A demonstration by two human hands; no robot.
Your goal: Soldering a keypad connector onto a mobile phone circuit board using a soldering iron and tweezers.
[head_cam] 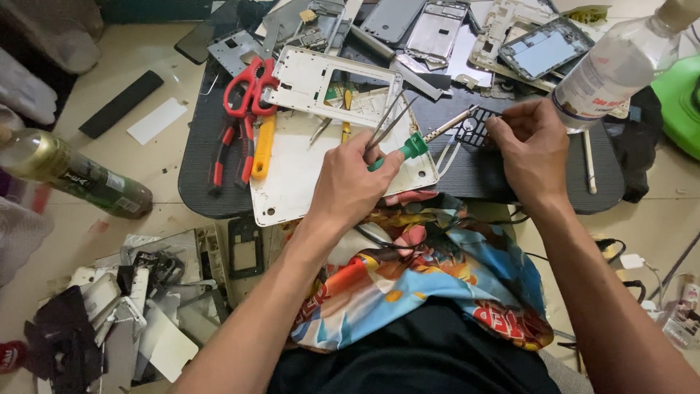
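- Left hand (350, 182): closed around a green-handled screwdriver (415, 144) and, in the same fist, a pair of thin metal tweezers (386, 120) sticking up and away.
- Screwdriver's long axis: running from the near left at the green handle to the far right at the metal tip, rising slightly across the black lap table (197, 157).
- Tip landing on, or just at, the left edge of a small dark grid-like part (477, 128); contact itself hard to confirm at this size, probably touching.
- Right hand (532, 146): fingers curled and pinching that small dark part from its right side, holding it low over the table.
- Part lying straight along the screwdriver's line, to the right of and a little farther than the left fist; right hand clearly the nearer of the two, left reaching it only through the tool.
- Tweezers pointing to the far right too, steeper than the screwdriver, points free and well above the part.
- Beneath the left hand: a white phone back panel (292, 175) lying flat, with a white frame (328, 84) on its far edge.
- Left of that: red-handled scissors (248, 87), red-gripped pliers (226, 149) and a yellow tool (262, 146), all apart from both hands.
- Far right: a clear plastic bottle (620, 66) tilted just beyond the right hand, near but not touching it.
- Far edge of the table: heaped phone frames and shells (467, 29).
- On the floor at left: a green bottle (73, 175) on its side, well apart.
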